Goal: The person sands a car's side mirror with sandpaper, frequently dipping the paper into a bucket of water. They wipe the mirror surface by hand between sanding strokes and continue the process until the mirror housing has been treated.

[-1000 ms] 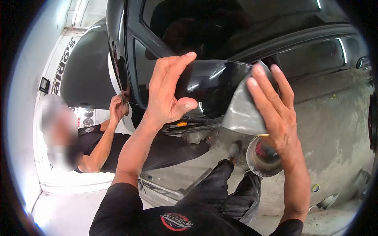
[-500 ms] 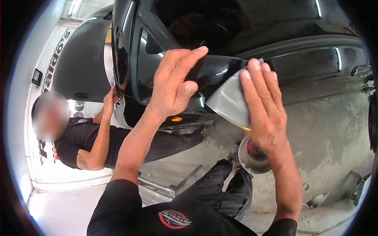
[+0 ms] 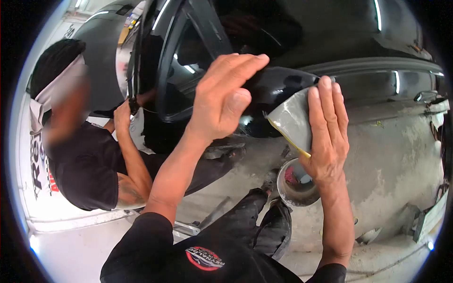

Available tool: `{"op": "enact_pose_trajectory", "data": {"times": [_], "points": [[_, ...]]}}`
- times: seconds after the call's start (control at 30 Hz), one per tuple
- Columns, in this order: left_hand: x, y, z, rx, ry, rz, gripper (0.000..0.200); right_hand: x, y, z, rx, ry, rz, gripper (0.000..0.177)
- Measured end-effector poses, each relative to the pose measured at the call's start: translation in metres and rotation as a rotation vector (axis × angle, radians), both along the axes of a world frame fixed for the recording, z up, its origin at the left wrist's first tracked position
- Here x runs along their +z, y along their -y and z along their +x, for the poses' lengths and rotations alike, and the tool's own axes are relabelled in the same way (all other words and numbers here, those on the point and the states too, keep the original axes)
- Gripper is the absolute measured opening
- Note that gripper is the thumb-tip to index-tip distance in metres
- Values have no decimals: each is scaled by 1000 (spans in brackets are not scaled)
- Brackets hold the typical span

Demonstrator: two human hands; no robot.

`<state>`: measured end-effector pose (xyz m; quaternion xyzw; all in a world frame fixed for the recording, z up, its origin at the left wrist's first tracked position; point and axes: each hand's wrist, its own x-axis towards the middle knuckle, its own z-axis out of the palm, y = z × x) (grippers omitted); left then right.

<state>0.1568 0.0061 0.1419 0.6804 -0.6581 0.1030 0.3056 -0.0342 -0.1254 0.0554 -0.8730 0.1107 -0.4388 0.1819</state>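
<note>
Head view: a grey sheet (image 3: 293, 115) is held against the right side of a glossy black curved part (image 3: 276, 89), beneath the flat, close-set fingers of the right hand (image 3: 329, 137) — presumably so that pressure is spread evenly. The left hand (image 3: 222, 96) is held wide at the other side, thumb apart, seemingly for steadying — whether contact is made cannot be told. A bucket (image 3: 293, 197) is set below, apparently within reach.

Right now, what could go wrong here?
The grey sheet lies under the right hand's straight fingers; it might slip off the glossy black housing, perhaps toward the bucket. The co-worker appears near the left forearm; a bump could jolt it.
</note>
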Motion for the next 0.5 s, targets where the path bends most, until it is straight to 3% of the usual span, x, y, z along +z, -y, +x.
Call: {"op": "enact_pose_trajectory", "data": {"times": [0.07, 0.2, 0.27, 0.37, 0.47, 0.5], "points": [[-6, 7, 1, -64, 35, -94, 62, -2, 9, -15, 52, -84, 33, 56], [3, 4, -2, -49, 63, -83, 62, 4, -23, 7, -94, 146, 187, 62], [1, 6, -4, -69, 21, -90, 63, 30, -24, 8, -34, 16, 111, 66], [0, 11, -12, -79, 16, -80, 61, 9, -9, -11, -48, 53, 149, 69], [7, 11, -22, -53, 135, 2, 59, -7, -9, -11, -158, 271, 432, 59], [8, 11, -24, -43, 230, 41, 61, -22, -10, -13, -196, 305, 719, 50]]}}
